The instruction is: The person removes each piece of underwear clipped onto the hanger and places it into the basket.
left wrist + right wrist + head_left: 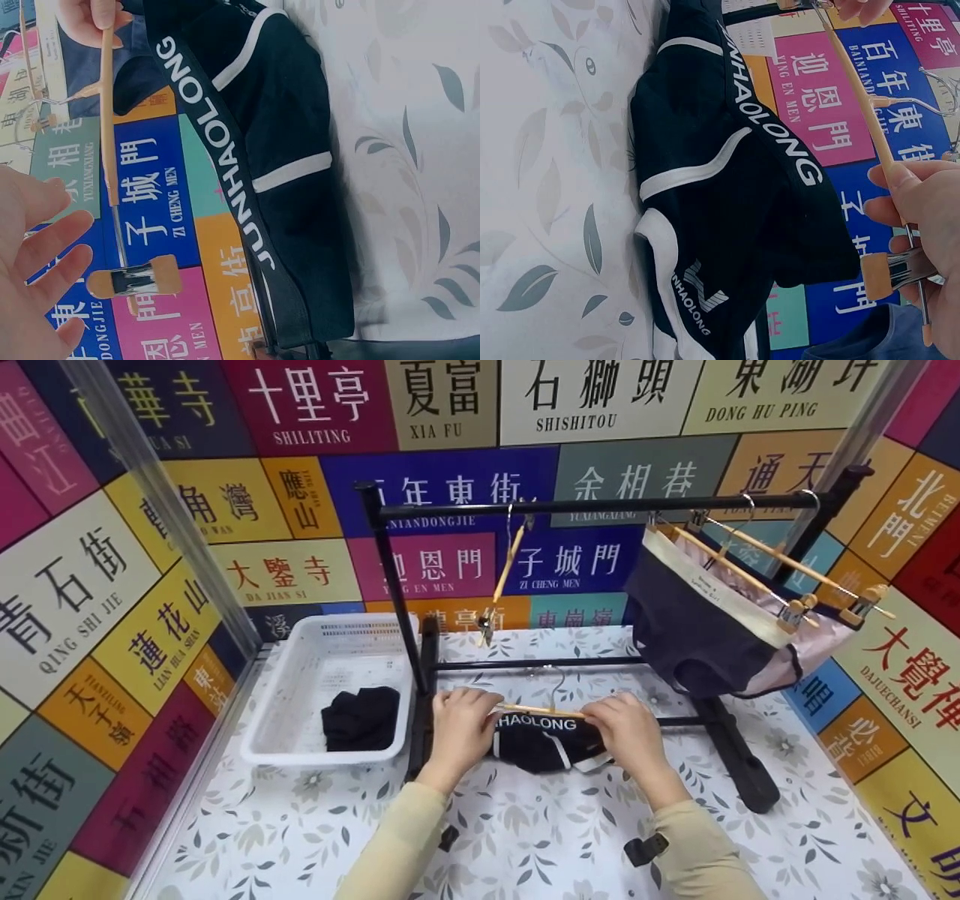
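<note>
Black underpants point(536, 746) with white trim and white lettering on the waistband lie on the table in front of me. A wooden clip hanger point(544, 710) is held just beyond the waistband. My right hand point(626, 727) pinches its bar near the right end; in the right wrist view, a clip point(877, 276) there sits right at the underpants' edge. At the other end is my left hand point(465, 727), its fingers point(64, 247) spread and relaxed beside the left clip point(135, 279) in the left wrist view. That clip appears apart from the waistband.
A black garment rack point(585, 506) stands behind my hands. An unloaded clip hanger point(506, 566) hangs at its left, and dark underpants point(697, 615) hang on hangers at its right. Left of the rack, a white basket point(281, 690) contains a crumpled black cloth point(364, 718).
</note>
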{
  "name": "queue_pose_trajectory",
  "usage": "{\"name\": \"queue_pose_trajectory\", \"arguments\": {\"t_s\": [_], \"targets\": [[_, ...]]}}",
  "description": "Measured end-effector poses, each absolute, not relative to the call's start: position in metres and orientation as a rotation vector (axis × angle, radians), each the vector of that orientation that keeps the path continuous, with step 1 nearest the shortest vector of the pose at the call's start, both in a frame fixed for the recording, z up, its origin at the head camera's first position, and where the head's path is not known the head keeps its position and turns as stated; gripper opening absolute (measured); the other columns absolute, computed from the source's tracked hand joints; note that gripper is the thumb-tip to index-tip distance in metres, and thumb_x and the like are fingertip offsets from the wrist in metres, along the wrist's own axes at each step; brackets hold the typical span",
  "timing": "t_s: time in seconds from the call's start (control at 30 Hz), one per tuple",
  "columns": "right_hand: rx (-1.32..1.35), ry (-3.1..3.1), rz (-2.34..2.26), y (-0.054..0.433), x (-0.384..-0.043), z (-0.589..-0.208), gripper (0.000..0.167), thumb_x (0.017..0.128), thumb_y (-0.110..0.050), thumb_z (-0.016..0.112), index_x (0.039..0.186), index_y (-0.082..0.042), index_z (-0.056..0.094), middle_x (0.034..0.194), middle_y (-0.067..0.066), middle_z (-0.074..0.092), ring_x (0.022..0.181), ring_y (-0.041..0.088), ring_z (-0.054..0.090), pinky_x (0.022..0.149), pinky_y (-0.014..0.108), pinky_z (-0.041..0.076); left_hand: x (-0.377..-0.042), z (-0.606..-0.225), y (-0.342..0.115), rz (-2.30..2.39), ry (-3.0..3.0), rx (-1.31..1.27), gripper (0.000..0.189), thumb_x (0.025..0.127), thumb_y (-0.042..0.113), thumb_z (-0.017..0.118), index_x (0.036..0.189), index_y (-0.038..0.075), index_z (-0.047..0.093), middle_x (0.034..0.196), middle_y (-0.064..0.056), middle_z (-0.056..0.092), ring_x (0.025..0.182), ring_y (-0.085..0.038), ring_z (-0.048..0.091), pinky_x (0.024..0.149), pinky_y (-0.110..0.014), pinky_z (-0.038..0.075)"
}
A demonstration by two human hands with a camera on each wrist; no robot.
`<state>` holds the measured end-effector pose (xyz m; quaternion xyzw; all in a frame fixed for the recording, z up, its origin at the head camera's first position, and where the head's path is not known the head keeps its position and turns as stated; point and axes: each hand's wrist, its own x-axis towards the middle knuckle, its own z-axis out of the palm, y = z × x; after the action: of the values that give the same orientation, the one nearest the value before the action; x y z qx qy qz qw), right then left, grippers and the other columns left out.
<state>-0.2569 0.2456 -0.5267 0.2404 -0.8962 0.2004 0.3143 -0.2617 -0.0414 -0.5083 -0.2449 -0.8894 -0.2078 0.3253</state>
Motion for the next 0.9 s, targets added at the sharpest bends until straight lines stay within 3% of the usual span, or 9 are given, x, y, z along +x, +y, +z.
{"name": "queue_pose_trajectory", "arguments": {"t_s": [0.33, 0.57, 0.77, 0.9], "targets": [[0.521, -2.388, 0.493, 0.260, -0.257, -0.533, 0.012, 0.083, -0.013, 0.078, 0.095, -0.015, 0.076, 0.091, 0.002, 0.073, 0.081, 0.028, 0.058, 0.068, 0.045, 0.047, -0.258, -0.512, -0.039, -0.556, -2.345, -0.677, 0.021, 0.084, 0.018, 0.077, 0.105, 0.017, 0.074, 0.103, 0.001, 0.071, 0.102, -0.022, 0.061, 0.085, -0.045, 0.039], [0.475, -2.403, 0.512, 0.268, -0.255, -0.535, 0.013, 0.083, -0.013, 0.078, 0.095, -0.014, 0.076, 0.092, 0.005, 0.073, 0.082, 0.031, 0.058, 0.075, 0.049, 0.048, -0.258, -0.523, -0.032, -0.536, -2.359, -0.723, 0.022, 0.082, 0.018, 0.078, 0.103, 0.017, 0.073, 0.100, 0.001, 0.071, 0.094, -0.021, 0.061, 0.082, -0.042, 0.039], [0.421, -2.414, 0.534, 0.274, -0.252, -0.537, 0.014, 0.082, -0.012, 0.079, 0.095, -0.014, 0.075, 0.090, 0.004, 0.073, 0.081, 0.030, 0.057, 0.069, 0.047, 0.045, -0.257, -0.532, -0.027, -0.511, -2.441, -0.726, 0.022, 0.085, 0.023, 0.075, 0.107, 0.018, 0.072, 0.101, 0.002, 0.071, 0.095, -0.021, 0.061, 0.083, -0.042, 0.039], [0.406, -2.407, 0.544, 0.276, -0.251, -0.539, 0.015, 0.081, -0.010, 0.079, 0.096, -0.012, 0.076, 0.091, 0.006, 0.073, 0.083, 0.032, 0.059, 0.077, 0.049, 0.047, -0.258, -0.535, -0.022, -0.504, -2.496, -0.719, 0.023, 0.087, 0.026, 0.074, 0.108, 0.018, 0.071, 0.103, 0.002, 0.071, 0.097, -0.021, 0.061, 0.084, -0.041, 0.039]]}}
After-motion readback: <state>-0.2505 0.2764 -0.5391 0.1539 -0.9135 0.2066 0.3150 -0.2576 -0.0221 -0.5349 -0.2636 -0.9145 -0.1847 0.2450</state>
